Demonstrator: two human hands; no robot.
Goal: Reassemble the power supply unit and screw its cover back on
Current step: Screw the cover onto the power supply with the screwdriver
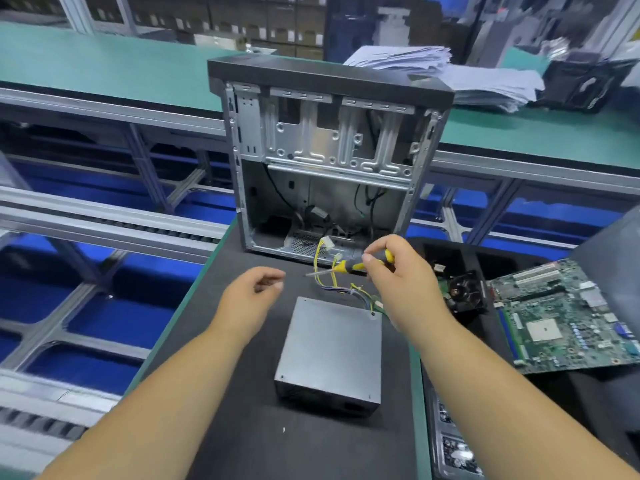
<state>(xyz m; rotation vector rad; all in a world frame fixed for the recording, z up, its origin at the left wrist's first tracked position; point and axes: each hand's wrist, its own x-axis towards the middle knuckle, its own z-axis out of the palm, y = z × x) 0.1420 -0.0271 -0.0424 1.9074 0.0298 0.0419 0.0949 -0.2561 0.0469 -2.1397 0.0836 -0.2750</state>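
The right hand (391,271) pinches a yellow-and-black screwdriver (356,265) by its handle, shaft pointing left, above the wire bundle (332,271); the left hand (251,294) hovers beside the tip, fingers loosely curled, holding nothing; below both, the power supply unit (330,351) lies flat, cover on, mid-worktop (242,427), its wires rising toward the open computer case (325,161) standing at the far edge; a motherboard (568,317) and black fan (464,292) lie off the right edge.
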